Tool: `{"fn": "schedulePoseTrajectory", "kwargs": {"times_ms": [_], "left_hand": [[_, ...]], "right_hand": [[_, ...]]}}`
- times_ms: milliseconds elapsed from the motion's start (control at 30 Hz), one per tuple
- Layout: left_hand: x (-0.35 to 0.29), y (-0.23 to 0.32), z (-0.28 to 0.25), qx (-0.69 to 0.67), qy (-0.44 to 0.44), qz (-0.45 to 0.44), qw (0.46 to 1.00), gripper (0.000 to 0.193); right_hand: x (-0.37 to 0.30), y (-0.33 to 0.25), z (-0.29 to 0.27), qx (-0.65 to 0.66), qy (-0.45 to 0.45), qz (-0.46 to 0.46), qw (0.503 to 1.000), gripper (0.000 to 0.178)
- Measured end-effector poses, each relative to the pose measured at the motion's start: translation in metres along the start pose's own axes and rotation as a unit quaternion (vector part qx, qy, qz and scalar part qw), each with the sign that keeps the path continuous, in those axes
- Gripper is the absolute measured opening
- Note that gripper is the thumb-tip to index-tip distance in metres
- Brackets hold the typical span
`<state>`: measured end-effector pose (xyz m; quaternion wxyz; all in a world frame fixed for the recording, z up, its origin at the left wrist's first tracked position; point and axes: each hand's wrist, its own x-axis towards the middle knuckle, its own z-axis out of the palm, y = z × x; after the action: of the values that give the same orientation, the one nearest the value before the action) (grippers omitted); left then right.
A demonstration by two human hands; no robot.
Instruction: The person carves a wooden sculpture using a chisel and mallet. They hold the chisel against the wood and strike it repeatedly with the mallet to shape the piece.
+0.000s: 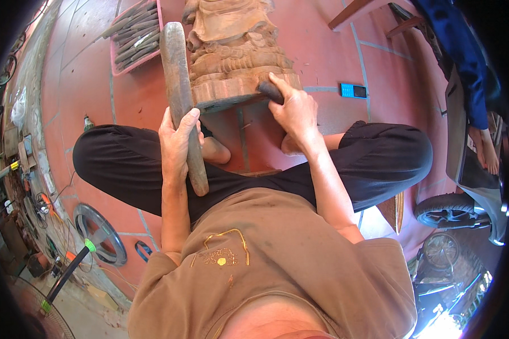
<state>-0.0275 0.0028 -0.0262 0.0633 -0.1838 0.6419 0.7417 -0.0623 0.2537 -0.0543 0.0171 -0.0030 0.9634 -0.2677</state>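
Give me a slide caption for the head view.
At a carved wooden piece, the left hand grips a long wooden bar, the right hand a dark cylindrical object.

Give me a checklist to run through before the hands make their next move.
1. Left hand closed around the wooden bat: ok.
2. Right hand closed around the dark handle: ok.
3. Handle's other end touching the wood carving: cannot tell, hidden.
4. Feet covered: not ok, bare.
5. Blue phone apart from the carving: ok, on the floor to its right.
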Motion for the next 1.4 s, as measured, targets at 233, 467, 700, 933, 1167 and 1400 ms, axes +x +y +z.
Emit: {"fn": "schedulePoseTrajectory", "kwargs": {"times_ms": [233,467,700,933,1167,1400], "left_hand": [[0.001,0.003,0.000,-0.008,0.001,-0.005,1.000,0.028],[0.002,0.003,0.002,-0.004,-0.001,-0.001,1.000,0.029],[0.003,0.003,0.004,-0.003,-0.001,-0.010,1.000,0.029],[0.003,0.001,0.000,0.005,0.002,-0.007,1.000,0.027],[0.003,0.001,-0.001,0.005,0.001,-0.002,1.000,0.025],[0.004,0.000,0.000,0.013,0.005,-0.003,1.000,0.026]], "right_hand": [[-0.013,-0.009,-0.001,0.029,-0.022,0.033,0.999,0.055],[-0.002,0.025,-0.001,0.299,-0.062,0.079,0.949,0.038],[-0.004,0.012,-0.002,0.158,-0.040,0.053,0.985,0.055],[-0.022,-0.014,-0.010,-0.043,-0.072,0.013,0.996,0.047],[-0.014,-0.001,-0.008,0.235,-0.013,0.041,0.971,0.030],[0.007,0.016,-0.034,0.624,0.095,0.103,0.768,0.026]]}}
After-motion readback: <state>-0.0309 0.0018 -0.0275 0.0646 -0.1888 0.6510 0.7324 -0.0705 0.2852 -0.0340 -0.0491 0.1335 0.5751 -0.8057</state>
